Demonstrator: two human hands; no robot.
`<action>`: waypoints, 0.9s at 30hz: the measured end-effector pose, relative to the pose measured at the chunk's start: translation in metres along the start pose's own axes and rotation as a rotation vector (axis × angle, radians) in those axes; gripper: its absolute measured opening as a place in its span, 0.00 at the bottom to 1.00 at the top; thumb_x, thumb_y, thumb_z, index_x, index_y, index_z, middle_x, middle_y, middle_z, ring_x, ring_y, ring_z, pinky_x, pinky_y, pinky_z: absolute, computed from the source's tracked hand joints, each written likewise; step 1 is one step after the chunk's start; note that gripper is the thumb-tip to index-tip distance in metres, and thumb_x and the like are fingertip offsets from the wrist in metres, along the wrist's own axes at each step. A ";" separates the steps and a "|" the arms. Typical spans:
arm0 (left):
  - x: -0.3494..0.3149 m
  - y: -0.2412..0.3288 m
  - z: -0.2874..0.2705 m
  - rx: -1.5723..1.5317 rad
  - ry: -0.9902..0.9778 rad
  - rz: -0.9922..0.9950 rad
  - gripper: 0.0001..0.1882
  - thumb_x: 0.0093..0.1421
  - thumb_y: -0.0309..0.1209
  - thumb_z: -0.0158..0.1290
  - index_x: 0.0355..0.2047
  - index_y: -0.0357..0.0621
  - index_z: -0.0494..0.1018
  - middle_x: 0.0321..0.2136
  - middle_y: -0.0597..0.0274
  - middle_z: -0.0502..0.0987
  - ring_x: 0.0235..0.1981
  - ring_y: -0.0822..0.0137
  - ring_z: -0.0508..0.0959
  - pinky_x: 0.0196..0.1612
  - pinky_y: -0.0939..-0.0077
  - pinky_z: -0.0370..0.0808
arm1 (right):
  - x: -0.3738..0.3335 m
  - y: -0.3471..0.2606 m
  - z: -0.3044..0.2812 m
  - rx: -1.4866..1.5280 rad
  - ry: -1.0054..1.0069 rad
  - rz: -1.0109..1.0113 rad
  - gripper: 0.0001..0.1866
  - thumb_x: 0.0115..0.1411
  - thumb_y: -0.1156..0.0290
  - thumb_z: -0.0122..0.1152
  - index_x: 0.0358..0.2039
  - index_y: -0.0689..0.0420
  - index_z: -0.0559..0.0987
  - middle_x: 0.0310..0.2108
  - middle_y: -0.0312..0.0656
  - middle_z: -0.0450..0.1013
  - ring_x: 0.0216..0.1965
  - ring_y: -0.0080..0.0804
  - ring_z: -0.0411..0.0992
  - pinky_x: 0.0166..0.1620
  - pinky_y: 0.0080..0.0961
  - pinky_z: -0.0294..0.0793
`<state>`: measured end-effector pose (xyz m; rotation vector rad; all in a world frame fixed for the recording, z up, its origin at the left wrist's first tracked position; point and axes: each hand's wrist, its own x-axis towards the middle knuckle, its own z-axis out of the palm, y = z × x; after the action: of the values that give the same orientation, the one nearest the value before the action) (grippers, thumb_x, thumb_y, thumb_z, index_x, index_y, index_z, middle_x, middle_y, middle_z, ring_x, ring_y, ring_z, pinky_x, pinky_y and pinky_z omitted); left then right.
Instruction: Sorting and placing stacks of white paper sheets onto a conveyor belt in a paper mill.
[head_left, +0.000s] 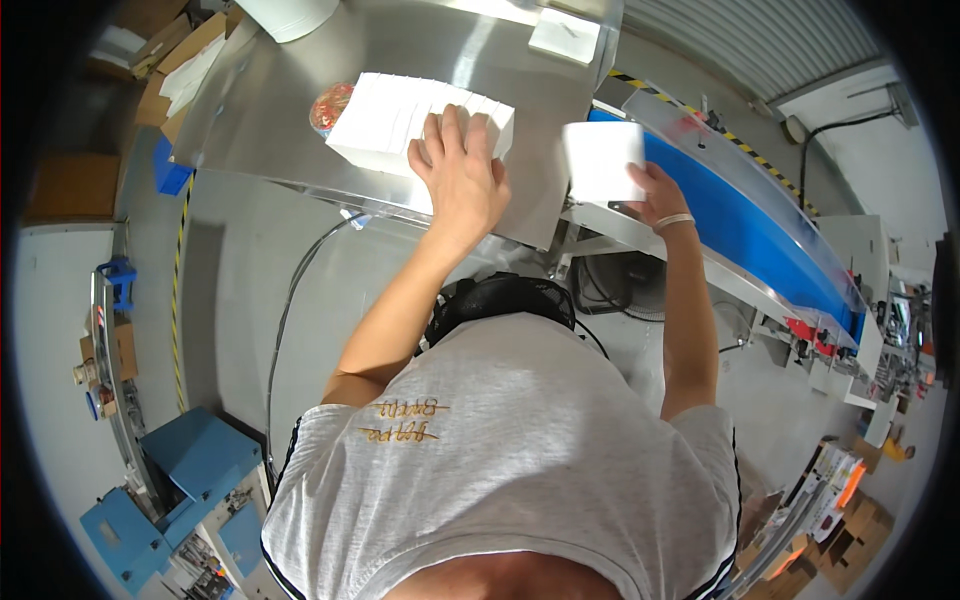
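A row of white flat packs (pixel 385 115) stands pressed together on the steel table, with thin lines between the packs. My left hand (pixel 460 175) lies on the row's right part, fingers apart and bent over the top, thumb at the near right side. In my right hand (pixel 660 193) is a white square pack (pixel 603 160), pinched at its lower right edge and slightly blurred. That pack is over the gap between the table and the near end of the blue conveyor belt (pixel 720 200). A red and gold round thing (pixel 328 107) sits partly hidden behind the row's left end.
The steel table (pixel 265 115) bears a white tub (pixel 290 15) at the far left and a white square thing (pixel 565 35) at the far right. A clear guard runs along the belt's far side. Below the table edge a black cable (pixel 285 310) crosses the floor.
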<state>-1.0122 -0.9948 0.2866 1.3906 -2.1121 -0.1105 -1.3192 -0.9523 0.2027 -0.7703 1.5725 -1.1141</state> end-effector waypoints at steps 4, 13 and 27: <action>-0.007 -0.003 0.003 -0.009 0.042 0.004 0.26 0.44 0.24 0.55 0.48 0.39 0.67 0.55 0.43 0.59 0.59 0.42 0.55 0.56 0.38 0.49 | -0.008 -0.004 -0.031 0.127 0.428 0.217 0.26 0.56 0.63 0.61 0.49 0.67 0.69 0.45 0.48 0.69 0.44 0.39 0.71 0.41 0.31 0.80; -0.009 -0.010 0.007 -0.067 0.076 0.055 0.25 0.44 0.22 0.54 0.46 0.41 0.69 0.54 0.46 0.61 0.58 0.45 0.57 0.57 0.42 0.50 | -0.032 -0.015 -0.074 -0.125 0.563 0.066 0.23 0.54 0.68 0.61 0.52 0.53 0.71 0.43 0.46 0.71 0.42 0.36 0.72 0.36 0.29 0.80; -0.007 -0.010 0.005 -0.053 0.073 0.101 0.25 0.46 0.23 0.53 0.48 0.42 0.69 0.54 0.47 0.63 0.58 0.46 0.59 0.57 0.42 0.51 | -0.032 -0.072 -0.035 -0.792 0.085 -0.454 0.18 0.55 0.63 0.60 0.47 0.49 0.76 0.36 0.42 0.76 0.37 0.29 0.75 0.40 0.25 0.74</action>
<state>-1.0044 -0.9944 0.2752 1.2369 -2.0987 -0.0736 -1.3477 -0.9405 0.2831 -1.6862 1.9858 -0.8078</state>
